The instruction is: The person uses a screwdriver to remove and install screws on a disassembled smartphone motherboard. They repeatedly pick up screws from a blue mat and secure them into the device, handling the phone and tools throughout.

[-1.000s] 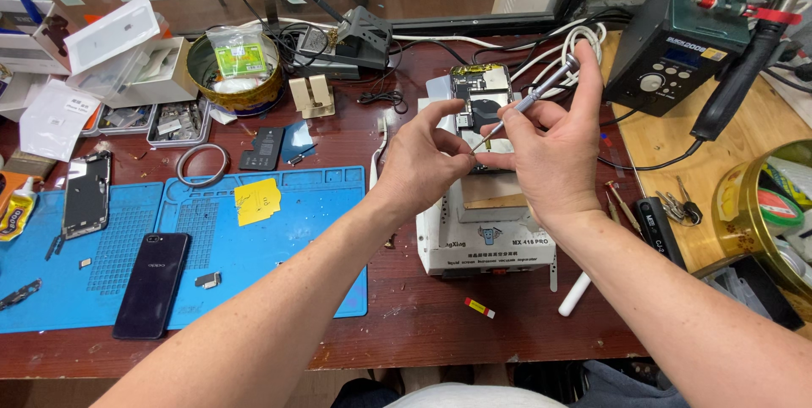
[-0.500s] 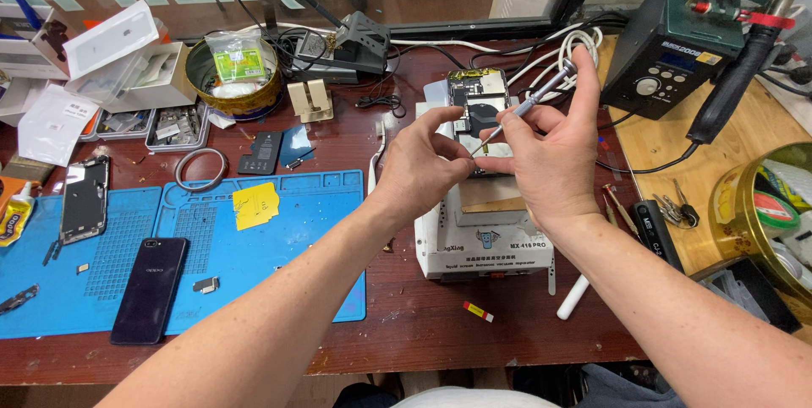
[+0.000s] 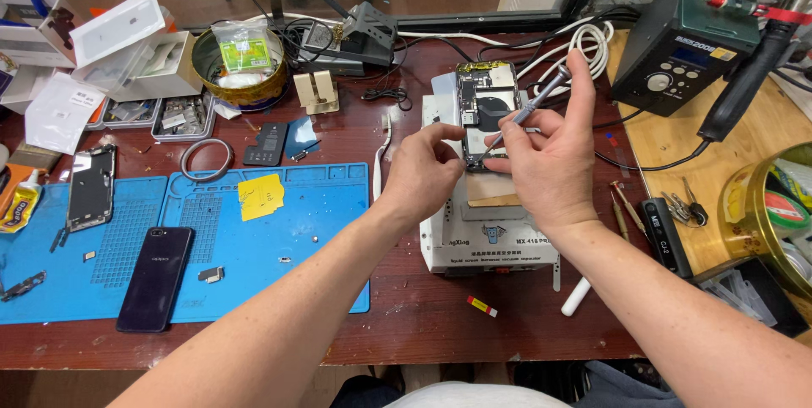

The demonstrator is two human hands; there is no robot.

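Your right hand (image 3: 550, 163) pinches a screwdriver (image 3: 524, 116), tip down on the opened phone (image 3: 482, 104) lying atop the white machine (image 3: 482, 243); your left hand (image 3: 423, 171) steadies the phone's edge with its fingertips. Far left on the bench (image 3: 423, 315), a round tin (image 3: 241, 87) holds small packets.

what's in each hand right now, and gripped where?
Right hand holds a slim screwdriver by the middle of its shaft, index finger on the top cap. Left hand pinches the lower edge of the opened phone.
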